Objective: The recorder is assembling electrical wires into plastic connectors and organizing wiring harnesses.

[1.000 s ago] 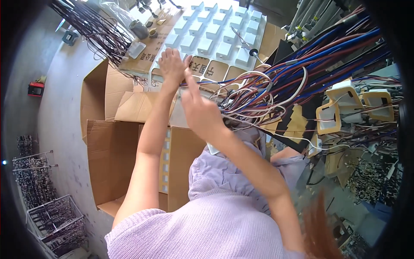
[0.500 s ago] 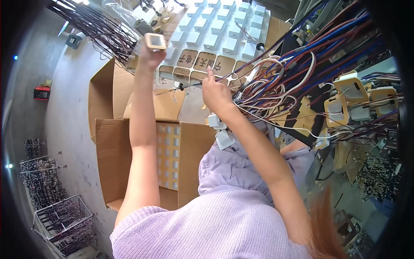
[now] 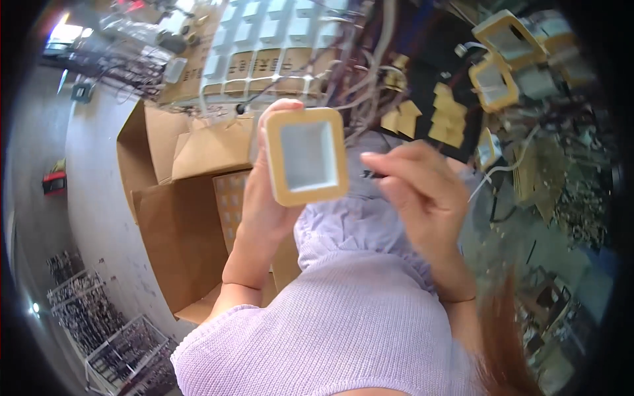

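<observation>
The open cardboard box lies below, the white compartment tray beyond it. The left hand, a moment ago stretched toward that tray, is now drawn back close, fingers wrapped around a square tan-rimmed frame. The right hand, off the wire bundle, pinches something small and dark beside it.

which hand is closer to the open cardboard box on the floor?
Left. The left hand, holding a square tan-rimmed part, is right above the cardboard box; the right hand is farther right, over the lap.
</observation>
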The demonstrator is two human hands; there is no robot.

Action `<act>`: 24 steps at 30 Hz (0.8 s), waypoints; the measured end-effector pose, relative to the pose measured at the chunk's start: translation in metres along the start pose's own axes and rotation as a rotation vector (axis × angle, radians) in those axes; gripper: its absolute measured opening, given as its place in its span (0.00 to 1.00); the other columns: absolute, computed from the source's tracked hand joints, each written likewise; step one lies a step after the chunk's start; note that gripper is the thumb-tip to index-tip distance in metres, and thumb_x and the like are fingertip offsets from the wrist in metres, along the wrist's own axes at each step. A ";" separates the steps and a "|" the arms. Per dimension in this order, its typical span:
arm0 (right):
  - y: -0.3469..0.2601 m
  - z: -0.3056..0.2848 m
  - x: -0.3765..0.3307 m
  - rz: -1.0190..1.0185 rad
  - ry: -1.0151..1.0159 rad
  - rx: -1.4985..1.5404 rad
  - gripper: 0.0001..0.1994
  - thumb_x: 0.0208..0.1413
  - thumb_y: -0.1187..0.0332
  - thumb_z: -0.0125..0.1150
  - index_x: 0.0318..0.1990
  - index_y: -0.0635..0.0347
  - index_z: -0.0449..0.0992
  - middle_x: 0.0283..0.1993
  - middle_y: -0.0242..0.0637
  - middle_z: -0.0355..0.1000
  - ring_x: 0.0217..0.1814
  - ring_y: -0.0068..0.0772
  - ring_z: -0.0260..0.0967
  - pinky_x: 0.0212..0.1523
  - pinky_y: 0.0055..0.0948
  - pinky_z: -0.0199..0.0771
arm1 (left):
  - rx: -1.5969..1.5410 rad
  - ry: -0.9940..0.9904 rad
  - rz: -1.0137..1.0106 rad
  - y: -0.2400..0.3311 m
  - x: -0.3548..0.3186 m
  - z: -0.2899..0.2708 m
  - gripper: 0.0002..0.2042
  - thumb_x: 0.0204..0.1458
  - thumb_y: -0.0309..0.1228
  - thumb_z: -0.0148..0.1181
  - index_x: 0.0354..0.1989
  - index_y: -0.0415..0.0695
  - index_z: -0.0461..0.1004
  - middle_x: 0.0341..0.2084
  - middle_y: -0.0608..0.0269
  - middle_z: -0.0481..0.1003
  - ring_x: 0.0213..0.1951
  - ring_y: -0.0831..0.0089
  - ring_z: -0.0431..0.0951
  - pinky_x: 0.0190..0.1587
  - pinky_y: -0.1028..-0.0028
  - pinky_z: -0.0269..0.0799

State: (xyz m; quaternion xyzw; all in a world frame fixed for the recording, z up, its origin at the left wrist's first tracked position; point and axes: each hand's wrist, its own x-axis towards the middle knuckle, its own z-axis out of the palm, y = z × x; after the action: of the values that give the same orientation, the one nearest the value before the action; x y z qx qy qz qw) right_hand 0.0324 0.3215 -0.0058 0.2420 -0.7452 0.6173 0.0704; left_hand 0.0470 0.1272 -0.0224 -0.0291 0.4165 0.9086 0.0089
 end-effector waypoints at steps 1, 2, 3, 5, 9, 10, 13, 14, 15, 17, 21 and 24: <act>-0.001 -0.010 -0.009 0.059 0.072 0.062 0.12 0.49 0.82 0.61 0.43 0.64 0.79 0.36 0.36 0.72 0.30 0.22 0.67 0.28 0.17 0.63 | -0.188 -0.155 -0.164 -0.008 0.000 -0.001 0.29 0.60 0.37 0.50 0.68 0.48 0.46 0.58 0.58 0.62 0.53 0.65 0.71 0.53 0.65 0.71; 0.000 -0.021 -0.016 0.109 0.152 0.124 0.12 0.49 0.83 0.61 0.42 0.65 0.79 0.36 0.36 0.73 0.30 0.20 0.66 0.28 0.17 0.63 | -0.137 -0.113 -0.196 -0.015 -0.001 0.013 0.27 0.61 0.37 0.47 0.67 0.49 0.46 0.57 0.58 0.63 0.53 0.65 0.71 0.53 0.65 0.71; -0.002 -0.030 -0.024 0.201 0.213 0.170 0.11 0.47 0.83 0.63 0.40 0.65 0.79 0.36 0.36 0.74 0.30 0.17 0.65 0.28 0.15 0.61 | -0.083 -0.072 -0.226 -0.023 -0.003 0.027 0.25 0.63 0.36 0.44 0.67 0.50 0.47 0.56 0.59 0.64 0.54 0.65 0.70 0.53 0.65 0.71; 0.002 -0.046 -0.037 0.182 0.309 0.128 0.11 0.46 0.83 0.64 0.39 0.65 0.79 0.36 0.36 0.74 0.30 0.16 0.64 0.27 0.14 0.60 | -0.070 -0.131 -0.299 -0.036 0.001 0.041 0.20 0.64 0.38 0.40 0.64 0.51 0.51 0.54 0.59 0.65 0.54 0.65 0.70 0.53 0.65 0.71; -0.003 -0.066 -0.062 0.192 0.460 0.014 0.11 0.43 0.83 0.67 0.36 0.62 0.80 0.36 0.32 0.76 0.29 0.14 0.62 0.25 0.14 0.55 | -0.073 -0.171 -0.454 -0.053 0.010 0.060 0.15 0.65 0.41 0.37 0.57 0.52 0.54 0.50 0.59 0.66 0.53 0.68 0.71 0.53 0.69 0.71; -0.006 -0.069 -0.066 0.217 0.476 -0.016 0.11 0.42 0.82 0.67 0.36 0.61 0.80 0.35 0.31 0.76 0.28 0.14 0.62 0.24 0.14 0.55 | -0.083 -0.194 -0.480 -0.057 0.012 0.063 0.14 0.65 0.40 0.37 0.55 0.52 0.55 0.50 0.58 0.66 0.53 0.66 0.71 0.53 0.70 0.71; -0.009 -0.077 -0.070 0.240 0.433 -0.143 0.11 0.43 0.82 0.66 0.36 0.60 0.80 0.35 0.30 0.76 0.29 0.16 0.62 0.25 0.15 0.57 | -0.070 -0.221 -0.521 -0.066 0.016 0.077 0.13 0.65 0.40 0.36 0.54 0.52 0.55 0.49 0.57 0.67 0.53 0.65 0.72 0.54 0.70 0.71; -0.008 -0.078 -0.070 0.245 0.444 -0.141 0.11 0.43 0.82 0.66 0.36 0.60 0.80 0.35 0.30 0.76 0.29 0.16 0.62 0.25 0.15 0.57 | -0.091 -0.242 -0.530 -0.069 0.017 0.079 0.12 0.66 0.40 0.36 0.53 0.52 0.56 0.49 0.56 0.67 0.53 0.65 0.72 0.54 0.70 0.71; -0.007 -0.077 -0.070 0.230 0.455 -0.172 0.10 0.44 0.81 0.66 0.35 0.60 0.80 0.34 0.31 0.75 0.29 0.18 0.64 0.26 0.17 0.60 | -0.086 -0.245 -0.538 -0.071 0.017 0.080 0.12 0.66 0.40 0.36 0.53 0.52 0.56 0.49 0.56 0.67 0.53 0.65 0.72 0.54 0.70 0.71; -0.008 -0.077 -0.069 0.217 0.470 -0.199 0.09 0.45 0.81 0.66 0.35 0.60 0.80 0.34 0.32 0.75 0.30 0.21 0.65 0.28 0.19 0.62 | -0.113 -0.294 -0.499 -0.075 0.017 0.083 0.13 0.64 0.40 0.40 0.52 0.49 0.57 0.50 0.52 0.67 0.54 0.60 0.72 0.54 0.67 0.74; -0.007 -0.080 -0.071 0.160 0.418 -0.369 0.08 0.46 0.80 0.64 0.36 0.63 0.79 0.33 0.33 0.73 0.32 0.23 0.66 0.29 0.20 0.63 | -0.032 -0.302 -0.450 -0.080 0.017 0.081 0.13 0.64 0.40 0.40 0.52 0.48 0.57 0.49 0.53 0.67 0.54 0.62 0.72 0.54 0.68 0.74; -0.005 -0.079 -0.071 0.145 0.411 -0.451 0.08 0.47 0.80 0.64 0.36 0.63 0.79 0.33 0.34 0.72 0.32 0.25 0.67 0.30 0.20 0.64 | 0.078 -0.281 -0.427 -0.082 0.014 0.083 0.13 0.64 0.41 0.39 0.52 0.48 0.56 0.48 0.55 0.67 0.53 0.65 0.72 0.55 0.69 0.74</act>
State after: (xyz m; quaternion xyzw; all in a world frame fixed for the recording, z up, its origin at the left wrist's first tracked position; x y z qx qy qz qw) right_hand 0.0814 0.4157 -0.0117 0.0363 -0.8489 0.4757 0.2274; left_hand 0.0329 0.2430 -0.0313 0.0104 0.4305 0.8644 0.2595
